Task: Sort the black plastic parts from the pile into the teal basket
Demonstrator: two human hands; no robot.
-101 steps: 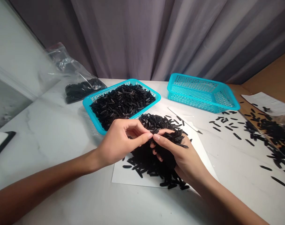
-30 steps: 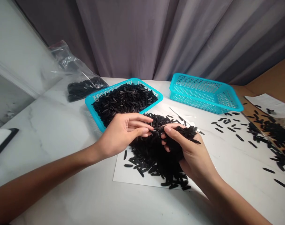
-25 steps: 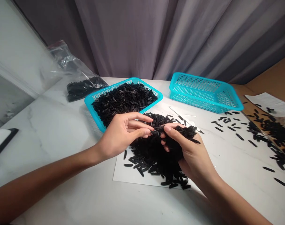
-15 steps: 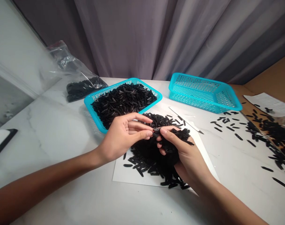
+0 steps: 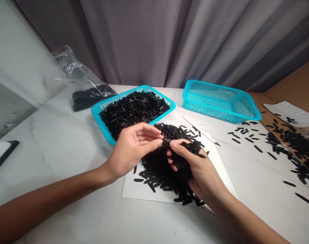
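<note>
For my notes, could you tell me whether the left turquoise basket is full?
Full: black slender pieces cover the turquoise basket's whole floor, up near its rim.

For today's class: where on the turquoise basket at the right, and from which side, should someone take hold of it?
Probably by the long near rim of the turquoise plastic basket, coming from the camera side and above: it stands upright, and the rim's outward lip leaves an edge for fingers to hook under.

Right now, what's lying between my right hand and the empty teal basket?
In the head view, loose black pieces lie on the white sheet between your right hand and the teal basket, with a thin white strip just beyond them.
</note>
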